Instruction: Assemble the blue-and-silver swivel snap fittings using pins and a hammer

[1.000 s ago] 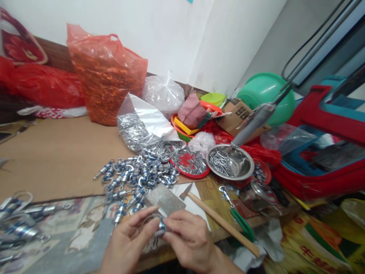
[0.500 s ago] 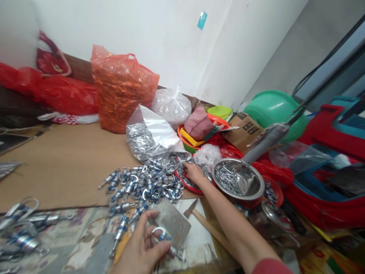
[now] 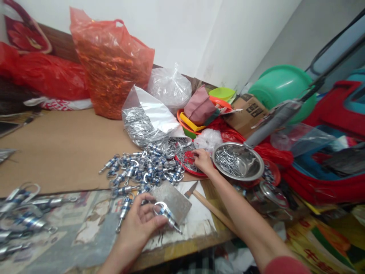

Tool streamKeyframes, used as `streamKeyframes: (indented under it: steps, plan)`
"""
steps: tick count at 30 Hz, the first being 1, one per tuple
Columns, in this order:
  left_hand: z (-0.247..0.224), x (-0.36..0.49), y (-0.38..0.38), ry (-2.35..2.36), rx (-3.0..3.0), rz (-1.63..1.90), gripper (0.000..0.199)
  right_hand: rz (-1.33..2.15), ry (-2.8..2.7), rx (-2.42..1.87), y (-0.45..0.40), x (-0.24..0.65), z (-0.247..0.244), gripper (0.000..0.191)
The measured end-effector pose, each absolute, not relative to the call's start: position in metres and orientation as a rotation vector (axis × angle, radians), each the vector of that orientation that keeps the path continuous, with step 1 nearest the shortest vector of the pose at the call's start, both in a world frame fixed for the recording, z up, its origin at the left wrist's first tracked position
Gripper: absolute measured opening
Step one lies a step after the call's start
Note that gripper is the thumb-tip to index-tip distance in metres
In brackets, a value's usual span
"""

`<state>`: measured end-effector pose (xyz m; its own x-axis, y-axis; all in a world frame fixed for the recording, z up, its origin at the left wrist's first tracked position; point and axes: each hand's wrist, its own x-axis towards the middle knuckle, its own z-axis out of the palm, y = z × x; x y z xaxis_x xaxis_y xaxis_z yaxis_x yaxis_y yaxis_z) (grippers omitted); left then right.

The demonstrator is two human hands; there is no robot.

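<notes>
My left hand (image 3: 142, 219) is curled, its thumb and fingers closed on a silver metal hook piece with blue bands (image 3: 170, 219). The piece lies over a flat grey metal block (image 3: 173, 202) on the bench. Beyond it is a heap of similar hook pieces (image 3: 145, 167). Farther right, my right hand (image 3: 203, 160) reaches over a red tray (image 3: 189, 166) of small metal parts. Its fingers are drawn together in a pinch; what they hold, if anything, is too small to make out.
A steel bowl (image 3: 258, 167) of metal pins stands right of my right hand. A wooden-handled tool (image 3: 212, 209) lies below my right forearm. More hook pieces (image 3: 28, 213) lie at left. An orange bag (image 3: 114, 72) and an open plastic bag of metal parts (image 3: 139, 123) stand behind.
My right hand has lifted slightly and drawn its fingers back within the red tray, baring some of its red bottom. My left hand still holds the hook piece. The view has tilted down.
</notes>
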<state>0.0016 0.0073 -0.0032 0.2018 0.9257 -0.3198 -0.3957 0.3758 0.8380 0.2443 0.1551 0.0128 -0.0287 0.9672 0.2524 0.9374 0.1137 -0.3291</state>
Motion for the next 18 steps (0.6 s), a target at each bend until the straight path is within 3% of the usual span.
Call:
streamKeyframes:
  steps: [6, 9, 15, 18]
  plan:
    - [0.003, 0.004, 0.006, 0.983, 0.669, 1.079, 0.054, 0.273, -1.907, -1.519, 0.057, 0.193, 0.021, 0.014]
    - [0.003, 0.004, 0.006, 1.005, 0.685, 1.077, 0.053, 0.366, -1.942, -0.969, 0.019, 0.167, 0.017, 0.016]
    - [0.0, 0.001, 0.008, 0.977, 0.74, 1.031, 0.056, 0.21, -2.207, -0.544, 0.018, 0.167, 0.008, 0.015]
    - [0.001, 0.0, 0.008, 0.99, 0.762, 1.027, 0.055, 0.114, -2.385, -0.453, 0.024, 0.173, 0.018, 0.024]
